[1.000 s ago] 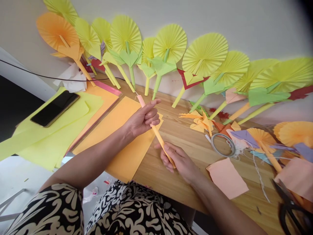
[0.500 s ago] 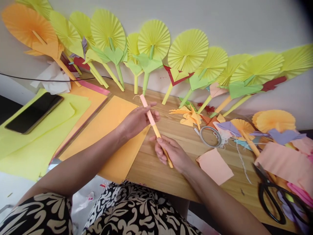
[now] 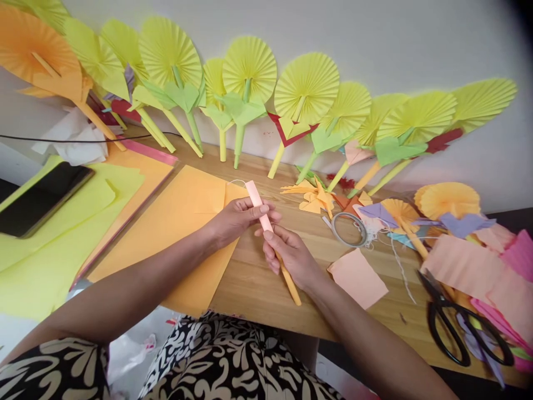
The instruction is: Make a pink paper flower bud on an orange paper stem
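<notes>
Paper stick [image 3: 266,222] gripped by both the left hand [image 3: 235,219] and right hand [image 3: 291,258] above the table [image 3: 258,283]; risk: tight squeezing could kink the thin roll.

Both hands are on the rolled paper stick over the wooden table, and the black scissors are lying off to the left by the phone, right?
Not quite. The head view shows the black scissors at the right end of the wooden table, beside the pink paper scraps; the phone lies at the left. The left hand and right hand do both hold the rolled paper stick.
</notes>
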`<state>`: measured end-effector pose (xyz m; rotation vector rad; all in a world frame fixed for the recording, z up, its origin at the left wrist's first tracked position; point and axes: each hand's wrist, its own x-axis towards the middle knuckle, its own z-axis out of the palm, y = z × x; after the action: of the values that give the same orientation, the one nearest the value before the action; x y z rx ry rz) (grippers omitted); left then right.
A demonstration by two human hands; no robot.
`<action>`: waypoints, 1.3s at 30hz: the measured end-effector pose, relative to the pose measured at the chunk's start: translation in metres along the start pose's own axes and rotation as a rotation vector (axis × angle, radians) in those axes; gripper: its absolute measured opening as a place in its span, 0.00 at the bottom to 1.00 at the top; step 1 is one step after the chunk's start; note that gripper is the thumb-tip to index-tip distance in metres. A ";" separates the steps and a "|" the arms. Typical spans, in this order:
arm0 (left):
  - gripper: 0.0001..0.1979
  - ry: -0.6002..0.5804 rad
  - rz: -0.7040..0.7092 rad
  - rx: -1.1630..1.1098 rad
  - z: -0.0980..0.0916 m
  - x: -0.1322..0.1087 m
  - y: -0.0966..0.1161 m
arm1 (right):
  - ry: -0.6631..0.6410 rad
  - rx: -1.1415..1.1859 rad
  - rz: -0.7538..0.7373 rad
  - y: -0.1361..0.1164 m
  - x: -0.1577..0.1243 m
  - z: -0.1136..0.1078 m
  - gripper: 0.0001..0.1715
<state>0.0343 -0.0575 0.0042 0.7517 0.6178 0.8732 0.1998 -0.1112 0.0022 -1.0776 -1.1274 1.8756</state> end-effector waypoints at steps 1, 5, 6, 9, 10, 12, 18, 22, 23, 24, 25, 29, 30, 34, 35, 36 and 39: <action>0.15 -0.003 0.004 0.004 0.000 0.000 0.000 | 0.002 -0.014 -0.004 0.001 0.000 0.000 0.23; 0.15 -0.003 0.007 0.009 -0.002 0.001 0.001 | 0.014 -0.040 -0.022 0.002 -0.001 0.000 0.23; 0.15 -0.006 0.014 0.002 -0.003 0.001 0.002 | 0.018 -0.037 -0.024 0.003 -0.001 0.000 0.23; 0.12 0.008 0.082 -0.048 -0.008 0.002 0.004 | 0.027 -0.010 -0.012 0.003 0.000 0.000 0.21; 0.12 0.014 0.108 -0.065 -0.010 0.003 0.005 | 0.025 0.011 -0.003 0.003 -0.001 0.000 0.20; 0.11 0.016 0.139 -0.092 -0.012 0.004 0.007 | -0.003 0.084 0.026 0.002 -0.001 -0.001 0.19; 0.11 -0.055 0.096 -0.121 -0.012 0.004 0.007 | -0.116 0.323 0.095 -0.004 -0.004 -0.003 0.24; 0.15 -0.079 0.062 -0.056 -0.010 0.002 0.006 | -0.038 0.256 0.095 -0.004 -0.004 -0.002 0.19; 0.16 -0.073 0.059 -0.038 -0.009 0.002 0.006 | -0.018 0.232 0.087 -0.004 -0.003 -0.002 0.19; 0.16 -0.061 0.056 -0.022 -0.009 0.001 0.006 | -0.004 0.211 0.076 -0.003 -0.003 -0.002 0.19; 0.16 -0.043 0.054 -0.007 -0.008 0.001 0.006 | 0.004 0.194 0.063 -0.002 -0.003 -0.002 0.19; 0.12 0.038 0.029 0.040 -0.005 0.000 0.008 | 0.000 0.160 0.051 0.000 -0.002 -0.001 0.18; 0.12 0.045 0.019 0.053 -0.004 0.000 0.008 | -0.004 0.157 0.053 0.000 -0.002 -0.001 0.18; 0.11 0.009 0.008 0.084 -0.004 0.000 0.006 | -0.031 0.132 0.046 0.001 -0.002 0.000 0.21; 0.12 -0.003 0.009 0.082 -0.005 0.000 0.006 | -0.040 0.127 0.041 0.002 -0.002 -0.001 0.21; 0.12 -0.010 0.012 0.076 -0.005 0.000 0.005 | -0.047 0.123 0.037 0.002 -0.002 -0.001 0.21; 0.13 0.003 0.037 0.054 -0.008 0.001 0.006 | -0.056 0.114 0.035 0.004 -0.002 -0.002 0.21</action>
<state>0.0262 -0.0511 0.0042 0.8127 0.6341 0.8943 0.2018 -0.1137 -0.0010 -0.9931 -1.0248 1.9834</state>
